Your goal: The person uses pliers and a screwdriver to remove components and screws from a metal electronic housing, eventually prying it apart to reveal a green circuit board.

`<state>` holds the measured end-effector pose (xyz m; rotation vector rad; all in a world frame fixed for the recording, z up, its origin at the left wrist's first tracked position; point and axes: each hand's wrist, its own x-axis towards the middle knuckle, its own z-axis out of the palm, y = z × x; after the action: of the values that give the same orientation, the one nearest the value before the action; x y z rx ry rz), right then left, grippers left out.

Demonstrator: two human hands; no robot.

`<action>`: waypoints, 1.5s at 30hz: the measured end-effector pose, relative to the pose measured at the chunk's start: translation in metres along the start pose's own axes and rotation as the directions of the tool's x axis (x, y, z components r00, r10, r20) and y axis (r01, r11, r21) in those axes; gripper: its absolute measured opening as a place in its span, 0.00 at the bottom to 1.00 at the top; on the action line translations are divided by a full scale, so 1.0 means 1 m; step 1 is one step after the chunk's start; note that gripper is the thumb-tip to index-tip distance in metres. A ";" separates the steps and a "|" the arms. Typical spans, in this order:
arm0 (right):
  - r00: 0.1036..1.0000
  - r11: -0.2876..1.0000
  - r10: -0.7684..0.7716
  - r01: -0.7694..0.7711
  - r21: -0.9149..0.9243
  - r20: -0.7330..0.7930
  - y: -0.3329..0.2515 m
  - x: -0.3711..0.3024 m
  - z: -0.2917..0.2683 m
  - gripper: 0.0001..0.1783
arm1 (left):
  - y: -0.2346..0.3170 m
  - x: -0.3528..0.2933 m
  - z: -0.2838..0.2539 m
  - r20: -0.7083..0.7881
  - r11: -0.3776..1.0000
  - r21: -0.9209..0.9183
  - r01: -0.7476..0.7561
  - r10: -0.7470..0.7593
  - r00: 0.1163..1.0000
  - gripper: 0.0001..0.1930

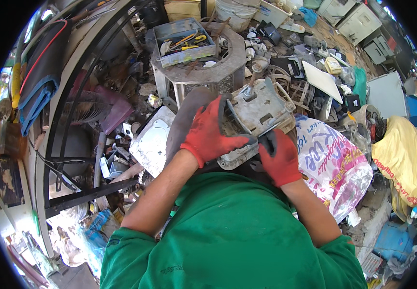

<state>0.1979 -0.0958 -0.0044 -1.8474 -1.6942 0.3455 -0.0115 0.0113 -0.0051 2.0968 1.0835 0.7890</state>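
A grey cast-metal housing (257,107), box-like with slots and a bolt standing up at its far end, rests over my lap. My left hand (213,132), in a red and black glove, grips its left side, thumb stretched along the near part and fingers at the far edge. At the near right edge of the housing is my right hand (280,156), gloved alike, with fingers curled closed. What those fingers hold is hidden; a small brownish end shows beside the wrist. Under the housing's near side sits another pale metal piece (237,158).
Ahead stands an octagonal metal stand (194,74) bearing a tool tray (165,60) with yellow-handled tools. A white flat plate (153,139) leans at left, near a metal frame (64,96). On the right are a printed plastic bag (331,168), a yellow sack (403,154) and scattered scrap.
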 end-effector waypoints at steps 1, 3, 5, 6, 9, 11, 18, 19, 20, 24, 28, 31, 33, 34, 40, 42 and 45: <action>0.990 0.984 0.094 -0.109 0.144 0.108 0.003 0.003 -0.005 0.17 | 0.001 0.000 -0.001 0.019 1.000 -0.001 0.022 -0.022 1.000 0.57; 0.909 0.859 0.220 -0.352 0.371 0.354 0.012 0.013 -0.021 0.18 | 0.004 0.003 -0.001 0.055 0.998 -0.002 0.065 -0.065 0.996 0.57; 0.857 0.817 0.175 -0.402 0.413 0.485 0.019 0.023 -0.031 0.18 | 0.000 0.002 0.002 0.039 0.999 -0.031 0.031 -0.030 0.999 0.56; 0.823 0.793 0.149 -0.430 0.431 0.547 0.021 0.028 -0.034 0.19 | -0.001 0.002 0.002 0.033 0.999 -0.044 0.015 -0.013 0.999 0.56; 0.760 0.771 0.154 -0.492 0.405 0.631 0.020 0.037 -0.042 0.17 | -0.009 0.008 -0.009 0.102 0.990 -0.143 0.005 0.009 0.995 0.56; 0.768 0.735 0.171 -0.516 0.439 0.617 0.019 0.035 -0.039 0.18 | -0.010 0.009 -0.013 0.125 0.992 -0.129 0.012 0.004 0.992 0.57; 0.965 0.866 0.139 -0.228 0.446 0.222 0.016 0.011 -0.005 0.21 | 0.005 0.000 0.007 0.041 0.992 0.062 0.108 -0.110 0.993 0.64; 0.978 0.918 0.133 -0.183 0.351 0.161 0.011 0.010 -0.004 0.21 | 0.005 0.000 0.008 0.044 0.991 0.065 0.113 -0.116 0.992 0.63; 0.990 0.964 0.081 -0.108 0.245 0.119 0.009 0.008 -0.004 0.21 | 0.005 0.000 0.008 0.050 0.991 0.069 0.117 -0.121 0.991 0.63; 0.990 0.966 -0.121 0.134 -0.221 0.071 -0.010 0.010 -0.012 0.19 | 0.005 0.000 0.008 0.035 0.989 0.088 0.115 -0.119 0.992 0.63; 0.982 0.930 -0.189 0.189 -0.314 0.031 -0.005 0.006 -0.012 0.17 | 0.006 0.003 -0.001 0.026 0.998 0.034 0.044 -0.045 0.999 0.53; 0.971 0.944 0.164 -0.206 0.260 0.175 0.000 0.002 -0.020 0.17 | -0.026 0.022 -0.027 0.084 0.968 -0.250 0.024 -0.003 0.996 0.36; 0.953 0.906 0.211 -0.273 0.323 0.215 0.015 0.003 -0.018 0.18 | -0.056 0.035 -0.043 -0.165 0.965 -0.245 0.094 -0.138 0.977 0.18; 0.945 0.886 0.226 -0.300 0.355 0.235 0.019 0.004 -0.017 0.19 | -0.091 0.044 -0.050 -0.232 0.976 -0.179 0.125 -0.166 0.958 0.17; 0.895 0.918 0.234 -0.332 0.218 0.381 0.012 0.019 -0.025 0.20 | -0.185 0.080 -0.072 -0.217 0.821 0.348 0.453 -0.400 0.890 0.27; 0.908 0.908 0.216 -0.322 0.269 0.358 0.018 0.017 -0.019 0.20 | -0.190 0.089 -0.067 -0.208 0.776 0.393 0.493 -0.447 0.870 0.32; 0.874 0.761 0.268 -0.450 0.468 0.404 0.016 0.016 -0.018 0.20 | -0.192 0.100 -0.059 -0.173 0.773 0.427 0.469 -0.439 0.882 0.32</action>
<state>0.2236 -0.0849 0.0030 -1.7114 -1.2059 1.2217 -0.0967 0.1987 -0.0932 2.0344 1.8748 0.3785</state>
